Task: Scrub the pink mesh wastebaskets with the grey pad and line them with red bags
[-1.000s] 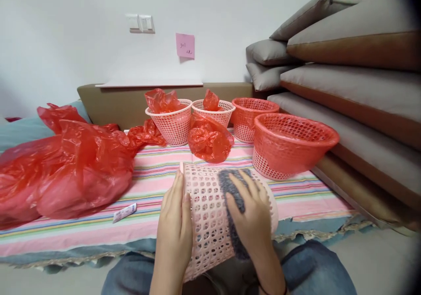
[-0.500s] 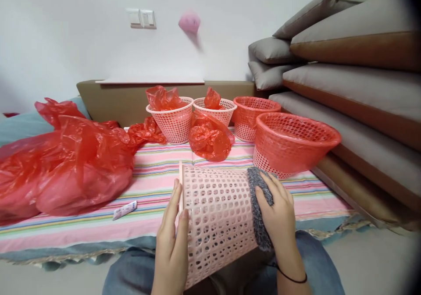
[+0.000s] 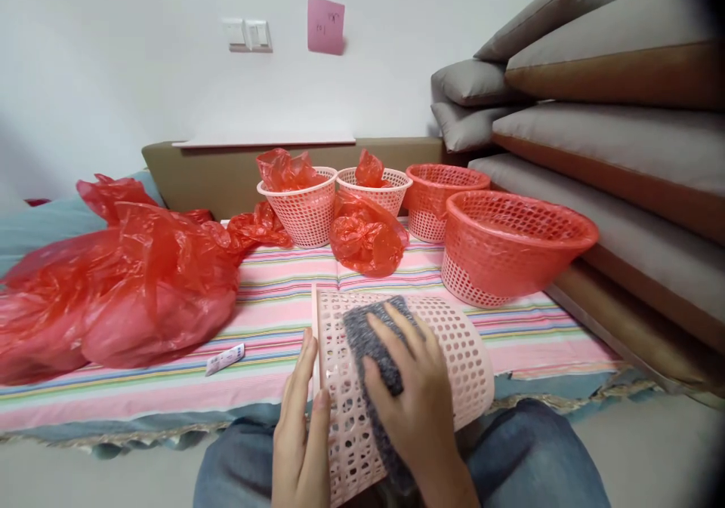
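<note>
In the head view, wiping seems underway: the spread right hand (image 3: 416, 391) presses a grey cloth (image 3: 359, 334) onto the near, sideways pink basket (image 3: 464, 349). The left hand (image 3: 301, 436), loosely open, rests at its left rim (image 3: 316, 319); the next stroke would need firm bracing.

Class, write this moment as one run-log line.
pink basket: on its side | left hand: at rim | right hand: spread over grey cloth on basket | beyond: four more baskets
</note>
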Available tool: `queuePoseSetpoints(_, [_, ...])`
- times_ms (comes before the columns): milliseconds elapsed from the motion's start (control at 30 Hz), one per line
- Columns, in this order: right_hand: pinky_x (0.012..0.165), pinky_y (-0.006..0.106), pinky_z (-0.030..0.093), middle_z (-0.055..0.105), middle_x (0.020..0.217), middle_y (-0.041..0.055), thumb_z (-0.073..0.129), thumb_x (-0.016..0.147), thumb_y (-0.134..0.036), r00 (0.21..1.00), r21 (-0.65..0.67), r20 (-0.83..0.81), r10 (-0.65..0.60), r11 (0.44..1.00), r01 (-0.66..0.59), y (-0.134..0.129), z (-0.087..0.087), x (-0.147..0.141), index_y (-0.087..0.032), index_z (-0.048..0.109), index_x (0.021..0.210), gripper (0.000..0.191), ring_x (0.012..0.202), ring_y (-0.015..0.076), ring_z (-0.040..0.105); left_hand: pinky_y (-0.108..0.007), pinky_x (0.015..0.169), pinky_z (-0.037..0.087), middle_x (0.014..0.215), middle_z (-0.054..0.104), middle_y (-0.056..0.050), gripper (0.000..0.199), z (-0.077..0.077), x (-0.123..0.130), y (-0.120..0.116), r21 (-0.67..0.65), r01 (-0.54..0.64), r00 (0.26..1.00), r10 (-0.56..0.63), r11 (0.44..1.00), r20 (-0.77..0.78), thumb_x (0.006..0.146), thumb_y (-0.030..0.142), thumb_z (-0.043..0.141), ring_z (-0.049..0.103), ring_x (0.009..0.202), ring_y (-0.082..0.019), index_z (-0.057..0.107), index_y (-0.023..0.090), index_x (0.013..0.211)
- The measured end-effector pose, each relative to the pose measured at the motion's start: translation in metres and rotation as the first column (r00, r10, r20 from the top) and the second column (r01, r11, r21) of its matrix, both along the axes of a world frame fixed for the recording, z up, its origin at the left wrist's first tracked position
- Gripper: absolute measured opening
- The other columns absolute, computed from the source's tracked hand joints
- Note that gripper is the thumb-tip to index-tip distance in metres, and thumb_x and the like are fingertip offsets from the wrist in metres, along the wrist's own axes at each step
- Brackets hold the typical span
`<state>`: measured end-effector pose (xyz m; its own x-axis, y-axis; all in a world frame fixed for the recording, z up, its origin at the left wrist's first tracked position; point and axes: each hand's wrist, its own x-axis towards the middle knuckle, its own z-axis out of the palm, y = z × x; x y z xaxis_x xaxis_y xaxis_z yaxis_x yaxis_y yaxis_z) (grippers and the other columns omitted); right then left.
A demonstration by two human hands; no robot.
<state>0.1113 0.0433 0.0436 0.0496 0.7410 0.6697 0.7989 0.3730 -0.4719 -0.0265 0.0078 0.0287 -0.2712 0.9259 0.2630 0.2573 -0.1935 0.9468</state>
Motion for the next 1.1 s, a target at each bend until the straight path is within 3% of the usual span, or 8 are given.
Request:
queuePoseSetpoints(200, [0.109,0.055,0.040,0.063,0.134,0.0094,0.045,0.095,-0.043,0.953,-0.034,-0.139,-0.267,0.964,0.265,0.025,-0.030,0.077,-0.021,0.064,0.127,0.043,0.128,0.0299,0.052,-0.045,0.124,0.020,0.157,0.041,0.007,0.046,0.000,0.003,0.008,0.004,0.028,0.997,-0.028,1.000,0.068,0.098,0.041,0.049,0.031,0.149,-0.022,0.047,0.041,0.144])
queuePoseSetpoints(300, [0.107,0.057,0.040,0.062,0.134,0.0122,0.044,0.095,-0.045,0.924,-0.030,-0.167,-0.343,0.939,0.343,0.022,-0.042,0.091,-0.019,0.063,0.126,0.045,0.127,0.0322,0.052,-0.043,0.124,0.022,0.157,0.041,0.006,0.046,0.004,0.003,0.015,0.052,0.022,0.999,-0.024,0.998,0.029,0.098,0.041,0.049,0.031,0.148,-0.023,0.048,0.040,0.144])
queuePoseSetpoints(467, [0.107,0.061,0.038,0.057,0.139,0.0105,0.050,0.093,-0.035,0.965,0.077,-0.074,-0.250,0.964,0.256,0.000,-0.035,0.045,-0.023,0.061,0.128,0.039,0.129,0.0338,0.048,-0.046,0.123,0.023,0.157,0.042,0.001,0.049,0.011,0.005,0.024,0.054,0.010,0.999,-0.007,0.998,-0.048,0.098,0.046,0.045,0.033,0.148,-0.025,0.047,0.034,0.146])
queuePoseSetpoints(600, [0.106,0.058,0.039,0.052,0.146,0.0052,0.056,0.088,-0.026,1.000,0.089,0.022,-0.008,0.996,0.006,-0.010,-0.009,-0.012,-0.028,0.057,0.133,0.045,0.135,0.0345,0.041,-0.047,0.123,0.023,0.158,0.040,0.000,0.050,0.008,0.003,0.024,0.076,0.030,0.997,-0.024,0.997,-0.078,0.099,0.049,0.040,0.032,0.148,-0.026,0.044,0.034,0.148])
queuePoseSetpoints(700, [0.107,0.055,0.041,0.054,0.144,0.0023,0.056,0.087,-0.025,0.994,0.024,-0.003,0.105,0.994,-0.105,0.002,0.010,-0.025,-0.030,0.060,0.132,0.045,0.132,0.0316,0.044,-0.047,0.123,0.023,0.161,0.035,0.000,0.051,0.002,0.001,0.021,0.070,0.055,0.996,-0.049,0.996,-0.078,0.101,0.047,0.037,0.029,0.149,-0.025,0.039,0.034,0.150])
queuePoseSetpoints(800, [0.108,0.051,0.041,0.060,0.138,0.0027,0.054,0.088,-0.027,0.995,-0.056,-0.054,0.088,0.994,-0.091,0.027,0.017,-0.005,-0.028,0.065,0.127,0.041,0.126,0.0284,0.051,-0.046,0.123,0.021,0.163,0.031,0.000,0.057,0.000,0.001,0.019,0.053,0.032,0.991,-0.024,0.998,-0.133,0.099,0.045,0.045,0.026,0.150,-0.025,0.031,0.034,0.154])
queuePoseSetpoints(933, [0.109,0.052,0.041,0.065,0.132,0.0071,0.049,0.092,-0.032,0.996,-0.106,-0.063,-0.057,0.993,0.050,0.052,0.000,0.049,-0.025,0.067,0.125,0.038,0.125,0.0277,0.054,-0.046,0.123,0.024,0.163,0.030,-0.001,0.062,0.000,0.004,0.015,0.056,-0.014,0.992,0.021,0.998,-0.123,0.097,0.044,0.051,0.026,0.150,-0.027,0.029,0.035,0.154])
queuePoseSetpoints(1100, [0.108,0.055,0.040,0.062,0.135,0.0097,0.044,0.094,-0.040,0.956,-0.066,-0.106,-0.274,0.961,0.268,0.036,-0.027,0.078,-0.022,0.066,0.126,0.042,0.126,0.0304,0.052,-0.046,0.124,0.022,0.161,0.035,0.001,0.052,0.001,0.008,0.014,0.066,-0.010,0.995,0.017,0.998,-0.100,0.100,0.042,0.043,0.028,0.150,-0.025,0.036,0.035,0.151])
